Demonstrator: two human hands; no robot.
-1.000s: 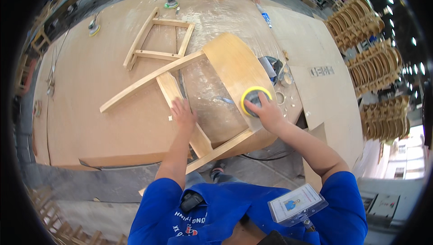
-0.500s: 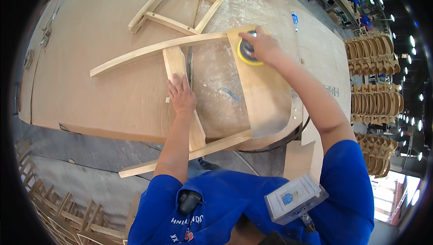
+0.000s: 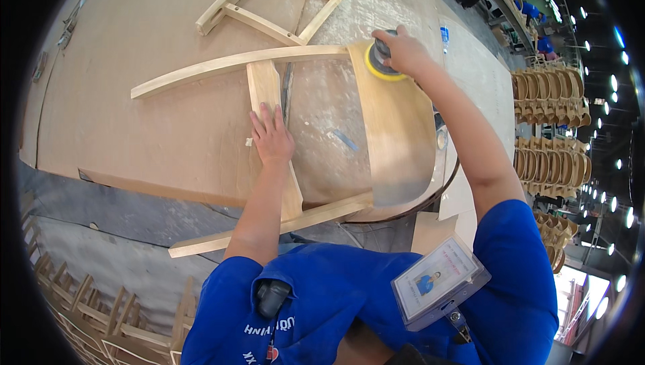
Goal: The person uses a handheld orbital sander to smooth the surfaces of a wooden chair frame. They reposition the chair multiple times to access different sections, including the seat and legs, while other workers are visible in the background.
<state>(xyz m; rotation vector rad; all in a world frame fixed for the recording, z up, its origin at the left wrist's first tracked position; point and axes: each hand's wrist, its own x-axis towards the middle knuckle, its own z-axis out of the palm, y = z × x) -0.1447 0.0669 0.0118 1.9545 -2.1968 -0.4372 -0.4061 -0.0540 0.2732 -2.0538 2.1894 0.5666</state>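
A light wooden chair back frame lies across the worktable, with two long legs, a cross rail (image 3: 264, 84) and a wide curved top panel (image 3: 398, 140). My right hand (image 3: 407, 53) is closed round a dark orbital sander (image 3: 381, 56) with a yellow pad rim. Its pad rests on the far end of the panel, close to the joint with the far leg (image 3: 222, 64). My left hand (image 3: 272, 138) lies flat on the cross rail, fingers spread. The near leg (image 3: 269, 226) runs along the table's front edge, close to my body.
A smaller wooden frame (image 3: 263, 19) lies at the far side of the cardboard-covered table (image 3: 134, 140). A blue-labelled bottle (image 3: 445, 39) and a black hose (image 3: 443, 187) are at the right. Stacked curved wooden parts (image 3: 547, 96) and other people stand beyond; chair frames (image 3: 114, 311) fill the lower left.
My right hand and the sander have shifted slightly right along the panel's far end. My left hand stays on the cross rail. The whole view has shifted a little.
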